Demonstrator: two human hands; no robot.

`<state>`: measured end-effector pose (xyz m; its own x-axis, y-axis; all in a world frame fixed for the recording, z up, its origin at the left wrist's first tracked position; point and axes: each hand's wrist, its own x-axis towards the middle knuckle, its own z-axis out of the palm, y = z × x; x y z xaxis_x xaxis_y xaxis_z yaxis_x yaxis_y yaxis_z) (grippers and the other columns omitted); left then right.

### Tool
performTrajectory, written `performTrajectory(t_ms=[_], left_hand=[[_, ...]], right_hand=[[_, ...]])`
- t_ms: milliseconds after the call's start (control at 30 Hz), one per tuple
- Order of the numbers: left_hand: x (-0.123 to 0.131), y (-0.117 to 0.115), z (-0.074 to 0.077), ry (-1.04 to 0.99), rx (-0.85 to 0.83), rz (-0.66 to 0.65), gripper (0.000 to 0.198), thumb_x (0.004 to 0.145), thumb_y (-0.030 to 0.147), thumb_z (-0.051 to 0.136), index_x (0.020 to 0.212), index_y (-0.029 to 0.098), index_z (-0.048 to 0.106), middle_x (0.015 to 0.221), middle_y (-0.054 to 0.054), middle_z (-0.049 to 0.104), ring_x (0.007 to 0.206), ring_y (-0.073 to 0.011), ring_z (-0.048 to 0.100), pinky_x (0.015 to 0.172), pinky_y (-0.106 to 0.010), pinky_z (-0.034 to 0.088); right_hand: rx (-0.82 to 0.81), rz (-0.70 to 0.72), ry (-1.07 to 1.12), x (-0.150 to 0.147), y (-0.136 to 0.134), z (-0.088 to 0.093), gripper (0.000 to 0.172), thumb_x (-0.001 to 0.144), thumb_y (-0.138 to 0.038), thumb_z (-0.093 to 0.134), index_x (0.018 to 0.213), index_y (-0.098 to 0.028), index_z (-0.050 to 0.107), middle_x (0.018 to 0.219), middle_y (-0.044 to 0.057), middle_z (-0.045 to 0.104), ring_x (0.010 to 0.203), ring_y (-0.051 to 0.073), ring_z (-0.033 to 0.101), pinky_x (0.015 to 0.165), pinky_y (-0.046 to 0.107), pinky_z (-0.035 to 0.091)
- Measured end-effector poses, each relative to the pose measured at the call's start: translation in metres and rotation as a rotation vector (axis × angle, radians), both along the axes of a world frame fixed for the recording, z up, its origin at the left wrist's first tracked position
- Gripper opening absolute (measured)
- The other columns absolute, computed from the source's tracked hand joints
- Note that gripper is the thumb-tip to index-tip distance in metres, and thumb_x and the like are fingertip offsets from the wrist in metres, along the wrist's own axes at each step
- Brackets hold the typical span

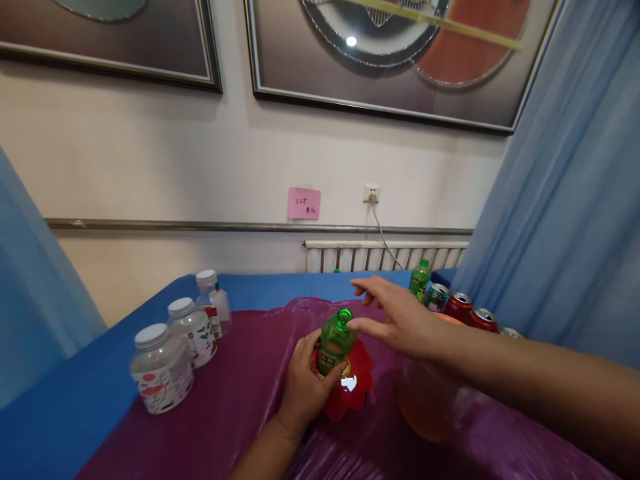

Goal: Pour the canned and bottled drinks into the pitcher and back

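My left hand [304,379] is wrapped round a green plastic bottle [334,341], which has no cap on its mouth. The bottle leans slightly and is over a red scalloped dish [357,383]; whether its base touches the dish is hidden. My right hand [395,320] is just right of the bottle's neck, with thumb and fingers apart and nothing between them. Its thumb tip is close to the bottle's mouth; I cannot tell if they touch. Under my right forearm is a see-through orange tub [425,413], partly covered by the arm.
Three clear jars with white lids, such as the front jar [163,380], line the left side. At the right stand another green bottle [419,279] and several drink cans [459,305]. Purple plastic sheeting [235,400] covers a blue tabletop [60,387]. A radiator [385,255] is behind.
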<state>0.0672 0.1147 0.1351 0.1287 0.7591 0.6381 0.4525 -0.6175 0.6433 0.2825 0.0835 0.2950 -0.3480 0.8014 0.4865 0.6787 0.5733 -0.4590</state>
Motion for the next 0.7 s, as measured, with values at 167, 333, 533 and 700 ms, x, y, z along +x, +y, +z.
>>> performTrajectory(t_ms=[167, 333, 533, 700], left_hand=[[0.000, 0.004, -0.004, 0.019, 0.075, 0.073, 0.054, 0.080, 0.042, 0.075, 0.125, 0.020, 0.058, 0.116, -0.010, 0.070, 0.107, -0.0282, 0.068, 0.095, -0.047, 0.056], [0.003, 0.010, -0.004, 0.025, 0.006, 0.122, 0.054, 0.078, 0.050, 0.073, 0.121, 0.020, 0.061, 0.111, -0.009, 0.072, 0.103, -0.0295, 0.070, 0.093, -0.047, 0.057], [0.001, 0.019, -0.008, 0.036, -0.087, 0.211, 0.062, 0.076, 0.057, 0.071, 0.123, 0.017, 0.062, 0.112, -0.012, 0.072, 0.104, -0.0328, 0.070, 0.091, -0.051, 0.057], [0.002, 0.017, -0.008, 0.079, -0.085, 0.190, 0.055, 0.076, 0.056, 0.070, 0.116, 0.019, 0.066, 0.106, -0.011, 0.074, 0.101, -0.0323, 0.070, 0.090, -0.051, 0.057]], right_hand=[[0.223, -0.252, 0.520, 0.059, -0.050, -0.020, 0.035, 0.093, -0.043, 0.064, 0.125, -0.027, 0.065, 0.119, 0.008, 0.068, 0.101, 0.021, 0.066, 0.088, 0.035, 0.054], [0.280, -0.772, 1.034, 0.111, -0.091, -0.086, 0.046, 0.090, -0.054, 0.065, 0.125, -0.024, 0.065, 0.121, 0.007, 0.069, 0.104, 0.022, 0.068, 0.084, 0.032, 0.056], [-0.054, -0.874, 0.971, 0.140, -0.093, -0.163, 0.053, 0.080, -0.066, 0.066, 0.111, -0.024, 0.073, 0.120, 0.007, 0.072, 0.119, 0.031, 0.063, 0.099, 0.041, 0.051], [-0.123, -0.739, 0.891, 0.140, -0.080, -0.169, 0.037, 0.071, -0.064, 0.070, 0.076, -0.027, 0.075, 0.083, 0.009, 0.074, 0.085, 0.035, 0.071, 0.067, 0.042, 0.058]])
